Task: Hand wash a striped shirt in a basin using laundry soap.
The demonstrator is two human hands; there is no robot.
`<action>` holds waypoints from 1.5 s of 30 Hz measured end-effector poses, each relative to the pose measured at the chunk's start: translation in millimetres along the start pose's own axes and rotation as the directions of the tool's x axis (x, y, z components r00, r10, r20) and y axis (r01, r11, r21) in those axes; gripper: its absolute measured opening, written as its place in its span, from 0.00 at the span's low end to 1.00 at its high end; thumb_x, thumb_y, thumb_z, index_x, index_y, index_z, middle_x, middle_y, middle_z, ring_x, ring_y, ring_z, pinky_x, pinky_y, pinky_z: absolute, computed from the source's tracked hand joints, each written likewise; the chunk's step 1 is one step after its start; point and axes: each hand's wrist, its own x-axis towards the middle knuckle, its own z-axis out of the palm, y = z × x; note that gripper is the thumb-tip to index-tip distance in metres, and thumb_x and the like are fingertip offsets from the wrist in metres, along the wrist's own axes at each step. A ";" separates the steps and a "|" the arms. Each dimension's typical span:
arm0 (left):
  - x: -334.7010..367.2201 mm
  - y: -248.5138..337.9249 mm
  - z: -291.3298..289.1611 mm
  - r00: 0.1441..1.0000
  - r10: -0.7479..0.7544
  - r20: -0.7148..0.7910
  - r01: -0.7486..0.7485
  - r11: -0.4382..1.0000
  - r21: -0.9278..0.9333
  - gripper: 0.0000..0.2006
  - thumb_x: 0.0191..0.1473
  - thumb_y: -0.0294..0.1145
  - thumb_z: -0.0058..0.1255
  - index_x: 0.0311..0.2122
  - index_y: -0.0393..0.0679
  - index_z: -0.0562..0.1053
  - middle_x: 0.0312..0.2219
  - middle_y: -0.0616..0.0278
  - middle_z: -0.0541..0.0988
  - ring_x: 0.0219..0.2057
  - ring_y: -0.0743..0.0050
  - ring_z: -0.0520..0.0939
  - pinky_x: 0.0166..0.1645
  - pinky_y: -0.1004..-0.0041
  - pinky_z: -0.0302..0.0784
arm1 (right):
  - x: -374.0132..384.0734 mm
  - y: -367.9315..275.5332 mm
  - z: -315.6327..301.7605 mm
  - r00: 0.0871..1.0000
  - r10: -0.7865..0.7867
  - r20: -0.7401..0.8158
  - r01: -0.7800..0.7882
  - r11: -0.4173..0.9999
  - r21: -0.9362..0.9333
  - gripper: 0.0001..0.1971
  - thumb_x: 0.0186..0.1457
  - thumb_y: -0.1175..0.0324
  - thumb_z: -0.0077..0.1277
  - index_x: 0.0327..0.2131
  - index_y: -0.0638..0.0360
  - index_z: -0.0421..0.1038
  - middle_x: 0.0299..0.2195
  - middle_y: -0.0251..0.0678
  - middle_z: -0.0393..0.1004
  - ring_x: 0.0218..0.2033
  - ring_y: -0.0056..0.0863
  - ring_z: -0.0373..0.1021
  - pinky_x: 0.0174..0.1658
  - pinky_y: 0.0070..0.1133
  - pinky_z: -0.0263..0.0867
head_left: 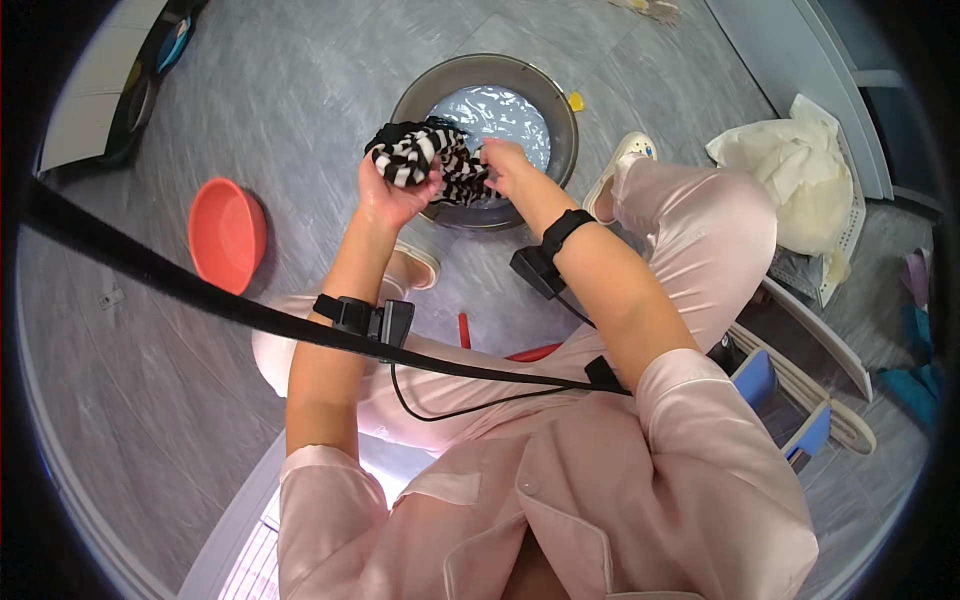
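Observation:
A black-and-white striped cloth (408, 160) hangs bunched over the near left rim of a large grey basin (566, 125). Soapy-looking, bluish water (500, 115) fills the basin's bottom. My left hand (392, 195) is wrapped round a gathered bundle of the cloth at the rim, palm turned up. Over the water side, my right hand (505, 165) pinches another part of the same cloth, which stretches between the two hands. Its lower folds dip toward the water; how deep they reach is hidden.
A red-orange bowl (228, 236) stands on the floor at left. Something small and yellow (576, 101) sits by the basin's right rim. A pale cloth heap (800, 175) lies on a white rack at right. A black strap (250, 318) crosses the view, and a cable (450, 412) hangs near my lap.

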 end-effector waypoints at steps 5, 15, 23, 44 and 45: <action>9.0 -11.5 4.3 0.994 0.041 -0.106 -0.040 0.999 0.006 0.18 0.44 0.33 0.34 0.40 0.35 0.65 0.37 0.53 0.70 0.36 0.56 0.72 0.42 0.64 0.69 | 14.6 -0.3 -22.3 0.984 -0.053 0.171 -0.020 0.917 0.398 0.14 0.40 0.71 0.43 0.36 0.57 0.68 0.28 0.35 0.66 0.32 0.28 0.63 0.41 0.31 0.58; 3.8 -10.6 -1.4 0.964 0.106 -0.243 -0.027 0.951 0.309 0.17 0.29 0.23 0.38 0.31 0.33 0.67 0.29 0.51 0.73 0.29 0.57 0.75 0.34 0.64 0.74 | -29.8 -1.2 -3.6 0.969 -0.008 0.246 0.001 1.000 0.028 0.21 0.50 0.55 0.48 0.42 0.61 0.65 0.39 0.38 0.69 0.41 0.28 0.65 0.45 0.27 0.60; 5.5 -10.4 10.5 0.999 0.015 -0.040 0.000 0.940 0.341 0.16 0.30 0.24 0.39 0.31 0.34 0.68 0.27 0.52 0.74 0.27 0.60 0.75 0.30 0.68 0.71 | 0.0 -7.2 -15.3 0.906 0.101 0.411 -0.124 0.992 0.031 0.07 0.48 0.65 0.49 0.30 0.57 0.68 0.26 0.29 0.68 0.24 0.19 0.65 0.28 0.19 0.65; 22.2 -38.0 -24.8 0.981 0.184 -0.067 -0.153 0.936 0.318 0.25 0.53 0.59 0.36 0.36 0.45 0.70 0.28 0.64 0.74 0.31 0.72 0.74 0.39 0.70 0.70 | -120.4 59.4 33.6 0.332 -0.927 0.177 0.847 0.211 -0.488 0.15 0.42 0.64 0.54 0.34 0.60 0.66 0.37 0.41 0.58 0.33 0.33 0.62 0.36 0.23 0.61; 35.6 -29.4 -50.6 0.993 0.038 0.111 -0.070 0.950 0.303 0.25 0.53 0.59 0.36 0.36 0.46 0.70 0.29 0.64 0.74 0.31 0.72 0.74 0.38 0.70 0.70 | -121.3 61.4 36.6 0.362 -0.909 0.208 0.857 0.237 -0.457 0.13 0.43 0.63 0.53 0.31 0.60 0.65 0.34 0.42 0.61 0.31 0.35 0.63 0.33 0.25 0.61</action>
